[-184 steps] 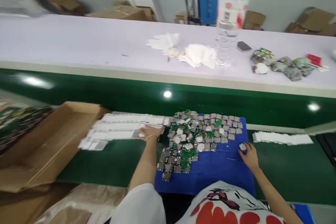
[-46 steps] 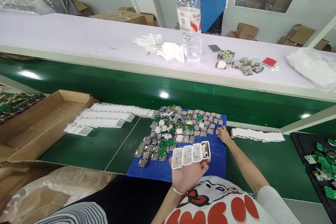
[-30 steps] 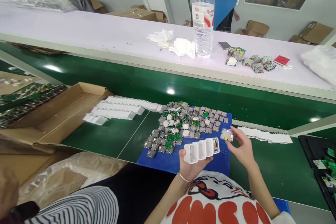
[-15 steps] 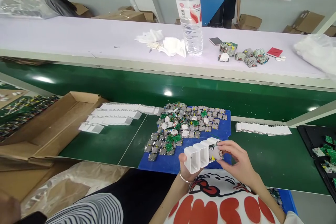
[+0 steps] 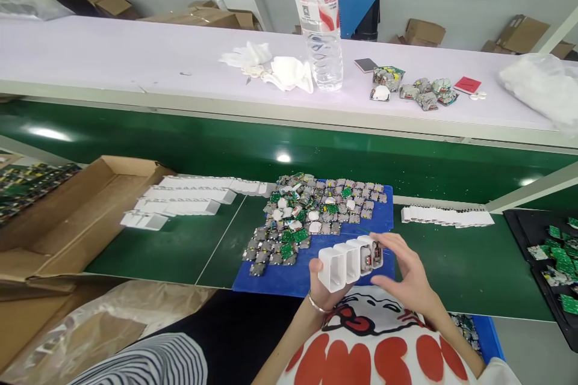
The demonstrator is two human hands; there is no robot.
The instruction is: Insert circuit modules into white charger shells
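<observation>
My left hand (image 5: 321,286) is closed around a row of several white plastic housings (image 5: 335,269), held tilted with their open sides facing me. The two housings on the left show bare insides. A grey circuit module (image 5: 366,258) sits in each of the two on the right. My right hand (image 5: 406,271) is open at the row's right end, thumb and fingers apart with nothing between them; whether a fingertip touches the end housing I cannot tell. Behind my hands, many grey and green circuit modules (image 5: 289,216) lie on a blue mat (image 5: 383,216).
Rows of white housings (image 5: 180,206) lie on the left beside a cardboard box (image 5: 85,204); another row (image 5: 447,216) lies right. A black tray (image 5: 528,252) holds boards. On the raised shelf stand a water bottle (image 5: 323,42), crumpled tissues (image 5: 289,74) and a plastic bag (image 5: 537,90).
The module in my right hand has gone into a housing, and my right hand has let go, fingers spread. The view has shifted slightly; the person at the back is mostly out of sight.
</observation>
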